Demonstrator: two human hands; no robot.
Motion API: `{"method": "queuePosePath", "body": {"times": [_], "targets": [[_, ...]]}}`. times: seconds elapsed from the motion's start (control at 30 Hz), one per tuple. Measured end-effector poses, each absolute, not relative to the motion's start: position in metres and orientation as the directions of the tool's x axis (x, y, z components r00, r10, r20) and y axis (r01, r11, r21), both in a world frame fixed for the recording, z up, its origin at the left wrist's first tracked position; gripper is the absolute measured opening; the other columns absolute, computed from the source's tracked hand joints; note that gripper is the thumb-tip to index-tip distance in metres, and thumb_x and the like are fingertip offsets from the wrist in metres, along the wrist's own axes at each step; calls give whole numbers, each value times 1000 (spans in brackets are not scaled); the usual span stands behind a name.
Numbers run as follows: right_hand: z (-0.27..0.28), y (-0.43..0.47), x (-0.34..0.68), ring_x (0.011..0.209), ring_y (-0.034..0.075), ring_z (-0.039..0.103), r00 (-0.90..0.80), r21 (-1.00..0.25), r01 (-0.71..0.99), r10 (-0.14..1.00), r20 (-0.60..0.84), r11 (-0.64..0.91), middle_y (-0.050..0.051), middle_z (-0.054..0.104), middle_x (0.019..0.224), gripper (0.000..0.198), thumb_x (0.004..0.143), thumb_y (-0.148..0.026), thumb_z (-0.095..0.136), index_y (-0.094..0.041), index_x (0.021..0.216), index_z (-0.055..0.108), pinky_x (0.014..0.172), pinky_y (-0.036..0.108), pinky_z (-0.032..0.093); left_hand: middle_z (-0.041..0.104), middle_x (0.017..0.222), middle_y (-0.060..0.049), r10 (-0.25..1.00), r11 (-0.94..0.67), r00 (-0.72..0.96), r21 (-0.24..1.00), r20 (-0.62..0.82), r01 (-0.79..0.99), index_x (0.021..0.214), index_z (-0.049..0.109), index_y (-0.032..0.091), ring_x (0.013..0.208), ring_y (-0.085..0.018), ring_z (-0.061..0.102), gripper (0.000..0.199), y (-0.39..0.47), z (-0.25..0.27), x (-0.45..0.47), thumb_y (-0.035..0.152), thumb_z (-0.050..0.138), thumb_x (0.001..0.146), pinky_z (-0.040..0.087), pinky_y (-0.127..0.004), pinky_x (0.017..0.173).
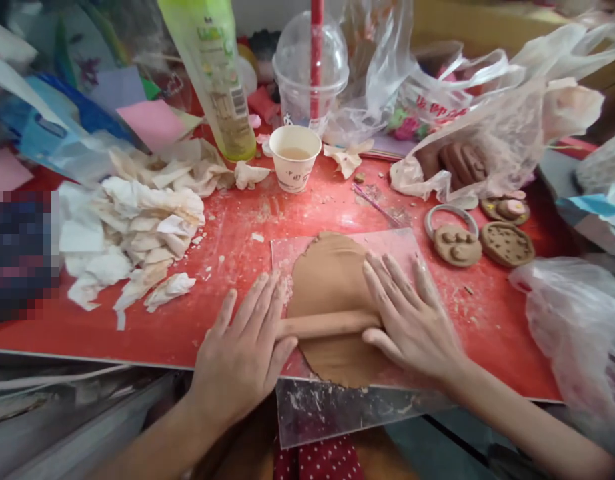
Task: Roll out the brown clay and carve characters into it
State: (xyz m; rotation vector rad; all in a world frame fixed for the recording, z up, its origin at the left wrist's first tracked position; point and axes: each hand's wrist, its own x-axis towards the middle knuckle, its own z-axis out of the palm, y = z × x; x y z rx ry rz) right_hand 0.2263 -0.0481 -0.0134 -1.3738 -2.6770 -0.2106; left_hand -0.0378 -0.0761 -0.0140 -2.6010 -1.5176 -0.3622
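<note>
A flattened sheet of brown clay [332, 273] lies on a clear plastic sheet [332, 417] that overhangs the table's front edge. Across the clay rests a short wooden rolling pin [332, 325]. My left hand [247, 337] lies over the pin's left end, palm down with the fingers stretched forward. Over the right end is my right hand [412, 313], also flat, its fingertips above the clay and its thumb beside the pin. Both palms hide the pin's ends.
Crumpled tissues [132, 233] are heaped at left on the red table [227, 240]. Behind the clay stand a paper cup [295, 160] of liquid, a green bottle [217, 87] and a domed plastic cup [292, 73]. Round clay pieces [457, 245] and plastic bags [582, 327] lie at right.
</note>
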Motion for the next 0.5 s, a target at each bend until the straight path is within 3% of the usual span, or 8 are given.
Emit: {"method": "queuePosePath", "body": {"times": [0.2, 0.3, 0.37, 0.43, 0.5], "targets": [[-5, 48, 210, 149, 27, 1, -350, -82, 913, 871, 345, 399, 15, 9, 160, 74, 98, -57, 13, -10, 154, 7, 120, 55, 10, 7, 160, -11, 867, -348, 278, 105, 413, 932, 152, 15, 8, 149, -28, -1, 62, 21, 6, -32, 33, 31, 98, -3, -51, 124], [-7, 21, 214, 149, 25, 1, -393, -90, 897, 875, 282, 432, 16, 9, 160, 71, 99, -53, 13, -8, 154, 2, 119, 54, 13, 16, 158, -17, 876, -394, 347, 82, 336, 915, 151, 14, 3, 149, -29, 9, 63, -12, 1, -35, 34, 30, 98, 10, -52, 124], [-11, -15, 220, 149, 24, 7, -520, -18, 845, 830, 203, 534, 15, 16, 159, 74, 99, -54, 17, -9, 154, -2, 120, 55, 11, 31, 152, -19, 852, -482, 457, 44, 255, 875, 151, 15, 1, 146, -29, 23, 65, -52, -8, -40, 36, 32, 97, 20, -51, 121], [-13, -31, 223, 148, 24, 14, -586, 35, 807, 792, 175, 589, 13, 23, 157, 78, 97, -59, 21, -12, 154, -3, 119, 58, 6, 35, 150, -19, 815, -543, 528, -3, 237, 840, 151, 14, 3, 145, -29, 27, 67, -69, -13, -45, 36, 35, 97, 17, -49, 121], [-11, -11, 220, 148, 24, 13, -578, 58, 813, 792, 197, 579, 12, 18, 158, 77, 97, -61, 20, -14, 155, 1, 119, 58, 4, 29, 153, -19, 797, -550, 541, -47, 270, 834, 151, 12, 4, 146, -28, 25, 67, -49, -13, -47, 35, 36, 97, 15, -49, 121]]}}
